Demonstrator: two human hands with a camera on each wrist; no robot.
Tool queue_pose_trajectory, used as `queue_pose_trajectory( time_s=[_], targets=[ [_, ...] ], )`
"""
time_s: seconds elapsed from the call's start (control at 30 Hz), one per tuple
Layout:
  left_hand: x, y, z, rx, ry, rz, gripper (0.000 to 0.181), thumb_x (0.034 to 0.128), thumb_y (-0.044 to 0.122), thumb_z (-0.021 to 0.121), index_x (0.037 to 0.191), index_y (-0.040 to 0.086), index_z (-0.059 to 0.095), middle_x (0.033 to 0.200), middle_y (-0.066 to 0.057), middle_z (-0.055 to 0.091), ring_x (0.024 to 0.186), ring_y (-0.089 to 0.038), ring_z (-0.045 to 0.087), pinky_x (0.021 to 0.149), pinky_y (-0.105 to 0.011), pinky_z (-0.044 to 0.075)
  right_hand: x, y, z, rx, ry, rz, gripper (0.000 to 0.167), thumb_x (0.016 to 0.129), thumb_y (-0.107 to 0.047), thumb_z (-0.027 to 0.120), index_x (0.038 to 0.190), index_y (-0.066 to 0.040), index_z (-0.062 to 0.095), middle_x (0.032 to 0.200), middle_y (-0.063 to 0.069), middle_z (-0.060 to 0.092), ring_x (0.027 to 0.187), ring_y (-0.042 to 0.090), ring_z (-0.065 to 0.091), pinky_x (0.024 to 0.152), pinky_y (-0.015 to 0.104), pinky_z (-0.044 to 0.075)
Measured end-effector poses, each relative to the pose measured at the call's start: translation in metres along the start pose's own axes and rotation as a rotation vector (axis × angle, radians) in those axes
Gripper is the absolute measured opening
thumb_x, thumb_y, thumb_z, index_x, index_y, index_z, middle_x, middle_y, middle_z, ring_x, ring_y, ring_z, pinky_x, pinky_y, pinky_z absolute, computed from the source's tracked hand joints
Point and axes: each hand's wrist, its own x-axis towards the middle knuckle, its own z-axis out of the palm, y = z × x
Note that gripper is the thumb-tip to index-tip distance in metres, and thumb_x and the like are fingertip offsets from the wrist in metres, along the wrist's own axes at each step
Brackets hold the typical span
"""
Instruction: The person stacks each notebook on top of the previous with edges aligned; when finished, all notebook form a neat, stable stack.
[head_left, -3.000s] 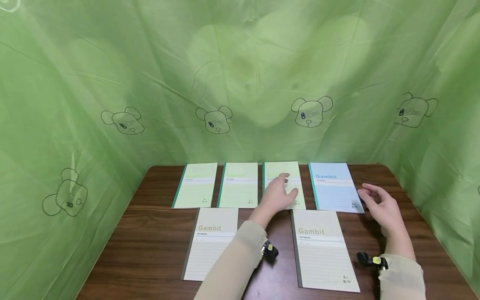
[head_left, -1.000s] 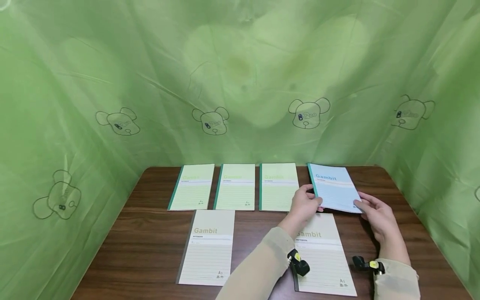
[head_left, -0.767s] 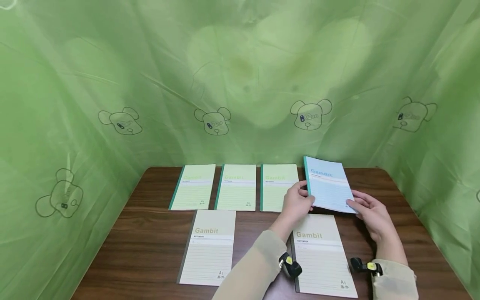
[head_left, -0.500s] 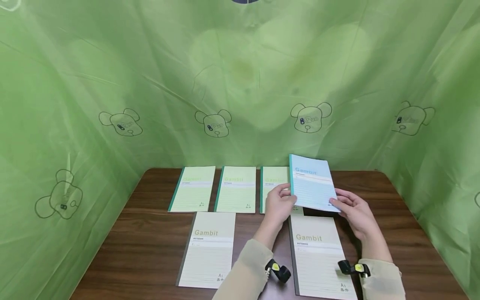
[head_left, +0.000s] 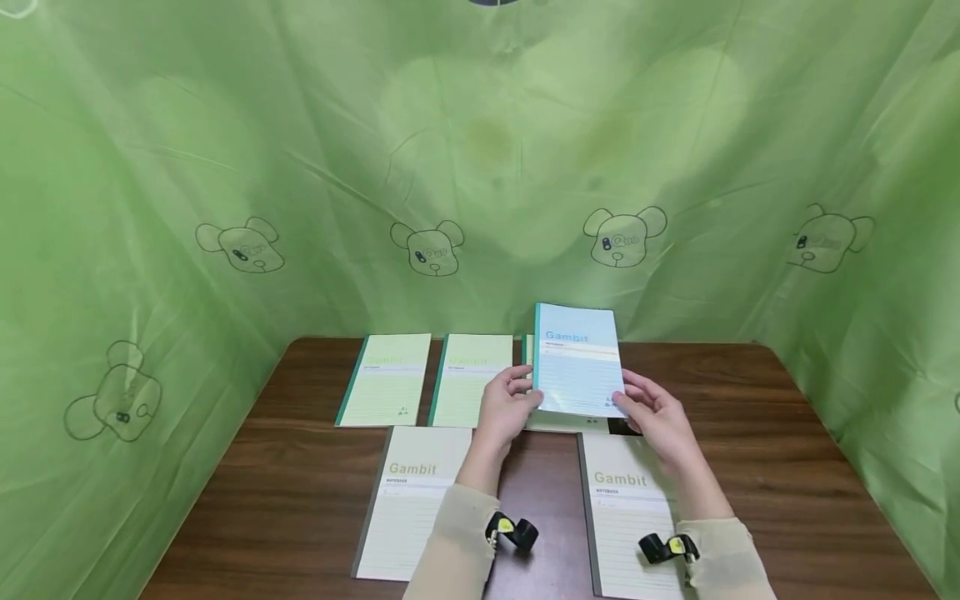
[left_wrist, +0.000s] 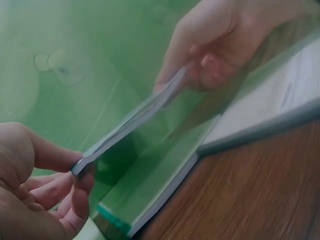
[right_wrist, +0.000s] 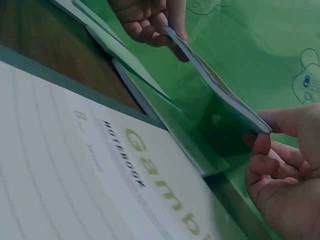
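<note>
A blue notebook (head_left: 577, 358) with a teal spine is held up off the table, tilted toward me, above the third green notebook (head_left: 566, 423), which it mostly covers. My left hand (head_left: 504, 410) pinches its lower left corner, thumb on the cover and fingers beneath. At the lower right corner my right hand (head_left: 660, 414) pinches it the same way. Both wrist views show the blue notebook (left_wrist: 132, 120) edge-on between the two hands, clear of the green notebook (right_wrist: 185, 135) under it.
Two more green notebooks (head_left: 386, 379) (head_left: 472, 379) lie to the left in the back row. Nearer me are two whitish notebooks with grey spines, a left one (head_left: 412, 508) and a right one (head_left: 626, 508), partly under my forearms. A green curtain (head_left: 480, 167) hangs behind the wooden table (head_left: 247, 500).
Both hands have taken hold of the blue notebook at the right end of the back row, lifted it and carried it left over the third green notebook.
</note>
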Motion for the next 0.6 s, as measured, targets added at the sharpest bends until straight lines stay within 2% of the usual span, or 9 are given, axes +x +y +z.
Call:
queue_pose_trajectory(
  time_s=[0.17, 0.3, 0.4, 0.6],
  targets=[
    [0.004, -0.002, -0.016, 0.156, -0.017, 0.021, 0.047, 0.0938, 0.001, 0.08, 0.139, 0.004, 0.07, 0.112, -0.005, 0.077, 0.09, -0.016, 0.067, 0.08, -0.03, 0.058, -0.001, 0.006, 0.015, -0.006, -0.013, -0.032, 0.066, 0.105, -0.025, 0.078, 0.163, -0.011, 0.051, 0.137, 0.011, 0.069, 0.099, 0.004, 0.068, 0.088, 0.025, 0.057],
    [0.004, -0.004, -0.021, 0.285, -0.022, 0.033, 0.044, 0.0927, 0.002, 0.082, 0.136, 0.002, 0.071, 0.108, -0.006, 0.075, 0.086, -0.016, 0.065, 0.077, -0.032, 0.056, -0.002, 0.008, 0.024, -0.027, 0.005, -0.041, 0.064, 0.105, -0.023, 0.077, 0.161, -0.006, 0.052, 0.145, 0.023, 0.064, 0.098, 0.002, 0.065, 0.086, 0.02, 0.057],
    [0.006, -0.009, -0.022, 0.361, -0.022, 0.033, 0.044, 0.093, 0.004, 0.083, 0.136, 0.002, 0.072, 0.106, -0.005, 0.075, 0.087, -0.014, 0.065, 0.078, -0.032, 0.056, -0.002, 0.01, 0.028, -0.065, 0.024, -0.034, 0.062, 0.105, -0.023, 0.077, 0.159, -0.002, 0.054, 0.146, 0.025, 0.064, 0.098, 0.002, 0.064, 0.084, 0.017, 0.056],
    [0.008, -0.017, -0.023, 0.486, -0.035, 0.049, 0.044, 0.0942, 0.009, 0.083, 0.136, 0.001, 0.072, 0.107, -0.006, 0.077, 0.088, -0.016, 0.067, 0.081, -0.037, 0.058, 0.001, 0.015, 0.03, -0.175, 0.047, -0.045, 0.058, 0.105, -0.024, 0.078, 0.154, -0.002, 0.059, 0.139, 0.023, 0.069, 0.095, 0.008, 0.061, 0.077, 0.017, 0.052]
  ],
)
